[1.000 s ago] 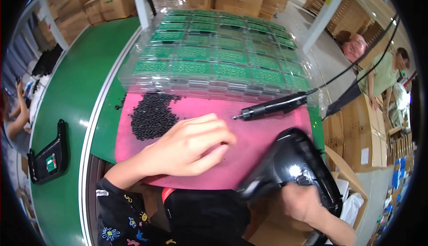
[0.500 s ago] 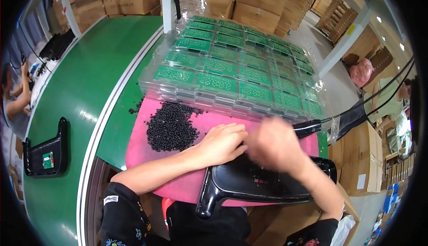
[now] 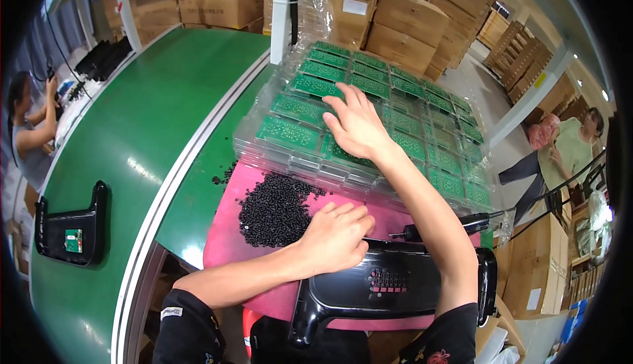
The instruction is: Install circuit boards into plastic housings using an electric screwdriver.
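Observation:
My right hand [image 3: 356,125] is open, fingers apart, over green circuit boards [image 3: 280,132] set in rows in stacked clear plastic trays [image 3: 310,165]. Its fingertips are at a board in the far left part; whether they touch it is unclear. My left hand [image 3: 335,237] is closed by the far edge of a black plastic housing [image 3: 343,288], with anything inside its curled fingers hidden. The housing lies on a pink mat [image 3: 221,252] and has a slotted patch in its middle. Beside my left hand spreads a heap of tiny black pieces, perhaps screws [image 3: 273,209].
A black electric screwdriver [image 3: 455,227] with a cable lies behind the housing, under my right forearm. On the green belt [image 3: 138,166] at left sits another black housing [image 3: 97,232] holding a small board [image 3: 74,241]. Two people are farther off; cardboard boxes [image 3: 405,24] stand behind.
My right hand has gone from above the housing, where it was blurred, up to the boards and opened. My left hand stays by the housing's far edge. The whole view has shifted slightly.

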The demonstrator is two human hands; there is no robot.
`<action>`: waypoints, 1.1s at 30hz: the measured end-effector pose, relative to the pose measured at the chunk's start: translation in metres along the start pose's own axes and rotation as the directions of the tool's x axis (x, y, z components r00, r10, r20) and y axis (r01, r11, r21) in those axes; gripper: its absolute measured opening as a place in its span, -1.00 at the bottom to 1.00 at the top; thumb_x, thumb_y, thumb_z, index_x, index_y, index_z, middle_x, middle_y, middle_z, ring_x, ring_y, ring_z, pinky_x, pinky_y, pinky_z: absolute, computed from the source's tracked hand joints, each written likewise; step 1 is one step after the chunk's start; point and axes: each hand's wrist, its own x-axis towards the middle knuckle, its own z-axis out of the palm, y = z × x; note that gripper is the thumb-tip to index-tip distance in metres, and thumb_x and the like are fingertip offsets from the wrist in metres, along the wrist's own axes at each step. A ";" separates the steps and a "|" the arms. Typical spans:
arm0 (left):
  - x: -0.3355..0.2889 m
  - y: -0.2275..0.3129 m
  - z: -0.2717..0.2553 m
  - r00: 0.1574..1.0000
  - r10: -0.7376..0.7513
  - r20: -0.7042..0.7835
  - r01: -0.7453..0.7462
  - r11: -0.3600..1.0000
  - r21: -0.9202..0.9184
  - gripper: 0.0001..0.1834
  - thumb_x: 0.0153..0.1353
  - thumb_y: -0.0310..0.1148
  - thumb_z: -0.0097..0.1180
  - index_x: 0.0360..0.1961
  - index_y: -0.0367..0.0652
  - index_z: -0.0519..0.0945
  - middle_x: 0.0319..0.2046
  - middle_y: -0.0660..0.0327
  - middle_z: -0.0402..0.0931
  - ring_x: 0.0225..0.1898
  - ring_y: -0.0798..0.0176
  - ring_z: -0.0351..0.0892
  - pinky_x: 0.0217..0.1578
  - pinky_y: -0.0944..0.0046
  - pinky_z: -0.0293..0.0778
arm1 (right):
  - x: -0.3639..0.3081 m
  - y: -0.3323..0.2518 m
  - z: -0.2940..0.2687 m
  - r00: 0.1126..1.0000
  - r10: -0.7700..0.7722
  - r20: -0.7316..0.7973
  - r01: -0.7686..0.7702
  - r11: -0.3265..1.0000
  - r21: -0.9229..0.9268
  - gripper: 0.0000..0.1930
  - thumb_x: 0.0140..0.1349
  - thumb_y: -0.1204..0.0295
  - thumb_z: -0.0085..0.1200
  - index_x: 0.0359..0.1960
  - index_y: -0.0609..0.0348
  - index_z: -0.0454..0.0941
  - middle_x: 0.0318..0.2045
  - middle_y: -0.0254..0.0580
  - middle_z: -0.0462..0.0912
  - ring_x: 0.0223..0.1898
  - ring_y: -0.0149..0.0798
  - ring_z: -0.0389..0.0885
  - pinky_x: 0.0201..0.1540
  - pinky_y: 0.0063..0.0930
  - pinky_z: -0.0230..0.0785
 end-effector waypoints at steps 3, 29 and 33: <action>0.002 -0.002 -0.001 1.000 0.027 0.015 -0.026 1.000 -0.010 -0.80 -0.06 -0.40 0.16 -0.34 -0.17 0.60 -0.35 0.16 0.54 -0.22 0.04 0.56 -0.21 0.05 0.44 | 0.012 -0.002 0.012 0.991 0.080 0.112 -0.075 0.996 -0.046 -0.48 0.45 0.15 -0.09 0.27 0.29 0.41 0.40 0.13 0.26 0.50 0.11 0.08 0.50 0.06 -0.08; 0.015 0.011 -0.042 0.943 0.295 -0.153 -0.284 0.955 0.090 -0.19 -0.28 -0.37 0.57 0.14 -0.24 0.60 -0.03 0.10 0.58 0.10 -0.03 0.52 0.12 0.01 0.41 | -0.192 -0.056 -0.143 0.924 0.254 -0.285 -0.083 0.863 0.499 -0.76 0.19 0.74 0.18 -0.11 0.28 0.67 -0.19 -0.05 0.73 -0.17 -0.14 0.75 -0.12 -0.43 0.58; 0.011 0.008 -0.035 0.893 0.401 -0.205 -0.388 0.916 0.102 -0.22 -0.29 -0.37 0.57 0.08 -0.32 0.62 -0.10 0.07 0.61 -0.03 -0.03 0.58 -0.01 0.03 0.51 | -0.211 -0.060 -0.147 0.909 0.296 -0.292 -0.107 0.845 0.523 -0.76 0.17 0.73 0.22 -0.12 0.28 0.68 -0.21 -0.06 0.74 -0.18 -0.18 0.76 -0.13 -0.45 0.58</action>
